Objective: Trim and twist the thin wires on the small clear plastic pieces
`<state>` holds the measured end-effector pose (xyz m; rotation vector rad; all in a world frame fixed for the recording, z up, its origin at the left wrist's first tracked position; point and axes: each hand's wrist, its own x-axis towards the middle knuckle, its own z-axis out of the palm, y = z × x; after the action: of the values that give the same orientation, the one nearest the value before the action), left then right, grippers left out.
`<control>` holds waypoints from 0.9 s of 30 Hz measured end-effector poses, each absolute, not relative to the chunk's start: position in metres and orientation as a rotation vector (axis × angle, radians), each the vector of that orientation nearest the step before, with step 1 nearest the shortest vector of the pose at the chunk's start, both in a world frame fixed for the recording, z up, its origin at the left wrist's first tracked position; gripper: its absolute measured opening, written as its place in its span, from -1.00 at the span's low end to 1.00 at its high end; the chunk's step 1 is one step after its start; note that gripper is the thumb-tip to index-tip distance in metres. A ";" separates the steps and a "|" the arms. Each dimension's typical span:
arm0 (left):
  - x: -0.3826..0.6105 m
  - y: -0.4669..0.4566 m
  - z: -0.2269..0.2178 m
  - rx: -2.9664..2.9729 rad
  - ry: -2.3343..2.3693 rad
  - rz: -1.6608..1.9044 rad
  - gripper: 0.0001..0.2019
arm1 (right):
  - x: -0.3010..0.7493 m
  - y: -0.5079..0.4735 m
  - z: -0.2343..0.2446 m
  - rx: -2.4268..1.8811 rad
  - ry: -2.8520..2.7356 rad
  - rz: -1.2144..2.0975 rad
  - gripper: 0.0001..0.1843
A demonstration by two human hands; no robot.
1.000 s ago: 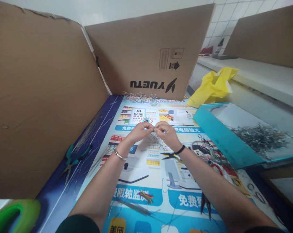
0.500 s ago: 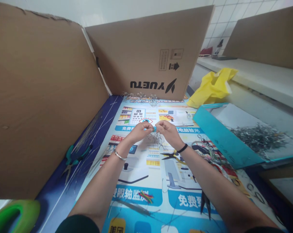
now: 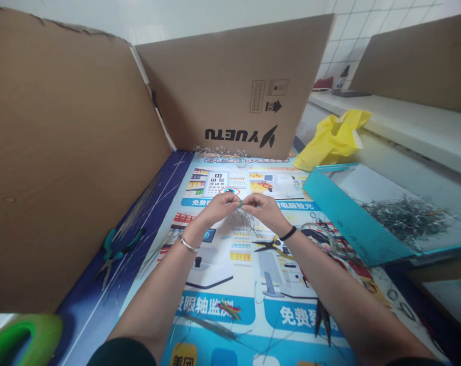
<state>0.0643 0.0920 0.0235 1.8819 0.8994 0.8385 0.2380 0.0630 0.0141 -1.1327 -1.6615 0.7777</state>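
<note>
Above the printed sheet, my left hand [image 3: 221, 207] and my right hand [image 3: 266, 209] meet with fingertips together. Each pinches thumb against finger, and a tiny greenish speck shows where they touch. What they hold is too small to name. Just under the fingers lies a loose tangle of thin wire [image 3: 241, 222], partly hidden by my hands. Pliers with yellow handles [image 3: 274, 247] rest beside my right wrist. Closer to me are a small bunch of coloured strands [image 3: 229, 309] and thin grey wires [image 3: 211, 327].
Cardboard panels [image 3: 230, 91] stand at the back and left. On the right, a turquoise box [image 3: 341, 218] holds a heap of wire pieces [image 3: 409, 216], with a yellow bag [image 3: 329, 142] behind. Teal-handled pliers [image 3: 112, 251] and a green tape roll [image 3: 43, 330] lie left.
My fingertips have come together, the right hand shifting slightly left toward the left hand. Both hands were pinched before too, a small gap apart.
</note>
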 end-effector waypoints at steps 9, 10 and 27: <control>0.066 0.091 0.024 1.913 0.904 0.836 -0.84 | 0.232 0.059 0.015 -1.137 -1.648 0.609 -0.93; 0.066 0.091 0.024 1.921 0.906 0.837 -0.84 | 0.231 0.059 0.015 -1.135 -1.649 0.591 -0.94; 0.066 0.092 0.026 2.054 0.979 0.868 -0.88 | 0.232 0.061 0.010 -1.190 -1.647 0.533 -0.96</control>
<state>0.0663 0.0917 0.0259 2.0542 0.9788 0.8683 0.2318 0.0609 0.0105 -1.1896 -1.6470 0.5334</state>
